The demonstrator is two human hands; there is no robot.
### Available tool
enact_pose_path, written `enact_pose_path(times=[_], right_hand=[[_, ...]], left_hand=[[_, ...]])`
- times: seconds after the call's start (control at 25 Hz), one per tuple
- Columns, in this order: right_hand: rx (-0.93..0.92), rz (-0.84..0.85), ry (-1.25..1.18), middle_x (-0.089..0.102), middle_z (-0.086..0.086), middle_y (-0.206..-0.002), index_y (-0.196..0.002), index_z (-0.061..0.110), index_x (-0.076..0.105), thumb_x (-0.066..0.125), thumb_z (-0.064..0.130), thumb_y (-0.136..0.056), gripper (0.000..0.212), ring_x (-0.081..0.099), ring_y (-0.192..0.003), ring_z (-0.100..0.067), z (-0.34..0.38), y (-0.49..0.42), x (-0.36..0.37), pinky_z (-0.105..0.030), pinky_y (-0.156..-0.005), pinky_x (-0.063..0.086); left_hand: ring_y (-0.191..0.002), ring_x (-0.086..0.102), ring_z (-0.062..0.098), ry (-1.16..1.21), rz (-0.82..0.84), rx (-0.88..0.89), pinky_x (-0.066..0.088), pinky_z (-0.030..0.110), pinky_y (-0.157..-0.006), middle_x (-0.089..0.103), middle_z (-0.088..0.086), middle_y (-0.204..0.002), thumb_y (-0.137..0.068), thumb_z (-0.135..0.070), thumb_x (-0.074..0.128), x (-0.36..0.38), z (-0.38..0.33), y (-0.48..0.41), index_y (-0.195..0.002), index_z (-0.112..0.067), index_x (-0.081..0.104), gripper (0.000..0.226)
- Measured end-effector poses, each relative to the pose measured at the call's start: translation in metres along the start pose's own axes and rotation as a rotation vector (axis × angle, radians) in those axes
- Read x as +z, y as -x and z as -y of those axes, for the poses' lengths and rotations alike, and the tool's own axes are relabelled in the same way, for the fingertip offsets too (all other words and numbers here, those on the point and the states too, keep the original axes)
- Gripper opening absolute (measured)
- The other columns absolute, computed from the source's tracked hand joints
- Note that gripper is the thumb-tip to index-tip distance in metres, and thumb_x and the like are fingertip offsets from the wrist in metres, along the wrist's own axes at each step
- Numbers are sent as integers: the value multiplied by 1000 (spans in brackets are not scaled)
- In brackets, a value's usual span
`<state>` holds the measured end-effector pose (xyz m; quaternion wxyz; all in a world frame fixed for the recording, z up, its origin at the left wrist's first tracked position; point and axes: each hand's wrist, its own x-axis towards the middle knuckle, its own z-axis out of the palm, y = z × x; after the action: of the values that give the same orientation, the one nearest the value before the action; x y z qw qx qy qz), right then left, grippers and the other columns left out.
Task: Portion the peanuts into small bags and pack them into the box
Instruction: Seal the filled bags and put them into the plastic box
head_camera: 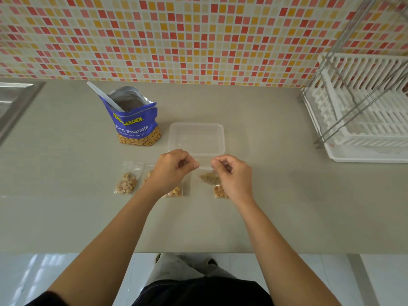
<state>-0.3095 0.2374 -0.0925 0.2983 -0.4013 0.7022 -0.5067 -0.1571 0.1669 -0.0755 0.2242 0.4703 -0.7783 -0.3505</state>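
Observation:
A small clear bag (209,178) with peanuts in its bottom hangs above the counter. My left hand (174,168) pinches its top left corner and my right hand (231,173) pinches its top right corner. Just behind my hands stands a clear plastic box (196,138), which looks empty. Filled small bags lie on the counter: one (127,183) at the left, one (176,192) partly under my left wrist, one (219,192) under my right hand. A blue peanut pouch (136,124) stands open at the back left with a white spoon (103,97) in it.
A white dish rack (364,111) in a metal frame fills the right end of the counter. A steel sink edge (15,102) is at the far left. A tiled wall runs behind. The counter's front edge (198,252) is near my body.

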Motion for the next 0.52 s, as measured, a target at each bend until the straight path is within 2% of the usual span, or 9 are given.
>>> enact_pose_path(times=[0.08, 0.12, 0.2, 0.28, 0.36, 0.44, 0.52], right_hand=[[82, 52, -101, 66, 8, -65, -70, 27, 63, 67, 19, -83, 16, 63, -60, -4, 0, -1, -1, -21, -63, 52], [140, 76, -198, 66, 6, -65, -73, 24, 64, 67, 19, -84, 13, 62, -58, -3, 0, -1, -1, -20, -60, 51], [237, 100, -378, 66, 3, -67, -78, 17, 66, 66, 17, -85, 7, 59, -56, -3, -1, -2, -3, -18, -58, 48], [252, 75, -399, 69, 1, -74, -84, 17, 68, 66, 19, -85, 3, 61, -63, -4, -6, -2, -3, -19, -64, 50], [184, 63, -175, 72, -1, -96, -101, 16, 68, 63, 22, -87, 17, 65, -84, -6, -18, -1, -4, -17, -80, 48], [42, 125, 238, 63, -5, -122, -122, 11, 59, 58, 24, -90, 34, 58, -112, -13, -35, 5, -8, -14, -96, 37], [-75, 252, 524, 51, -9, -138, -131, 7, 50, 52, 22, -93, 41, 46, -129, -20, -53, 14, -8, -21, -106, 29]], left_hand=[[-64, 54, 0, 117, -10, -85, 40, 10, -61, 60, -8, -73, -83, -26, 66, 0, 4, 6, -79, -13, 64, 13], [-69, 56, -3, 255, 35, -126, 42, 10, -65, 62, -7, -79, -84, -25, 65, 2, 5, 11, -84, -14, 61, 11], [-76, 61, 5, 640, 169, -192, 48, 18, -70, 62, -1, -89, -84, -12, 64, 13, 5, 24, -93, -16, 49, 18], [-73, 63, 14, 844, 141, -259, 55, 29, -70, 61, 8, -85, -81, 0, 64, 31, 7, 38, -96, -18, 42, 32], [-75, 63, 20, 813, 13, -325, 57, 36, -76, 62, 15, -82, -82, 0, 63, 47, 14, 43, -99, -20, 45, 32], [-77, 61, 23, 649, -48, -370, 56, 41, -81, 62, 11, -80, -85, -4, 62, 60, 23, 40, -106, -19, 54, 27], [-76, 61, 20, 410, -18, -353, 54, 35, -81, 63, 5, -83, -88, -11, 60, 69, 29, 33, -114, -12, 59, 27]])
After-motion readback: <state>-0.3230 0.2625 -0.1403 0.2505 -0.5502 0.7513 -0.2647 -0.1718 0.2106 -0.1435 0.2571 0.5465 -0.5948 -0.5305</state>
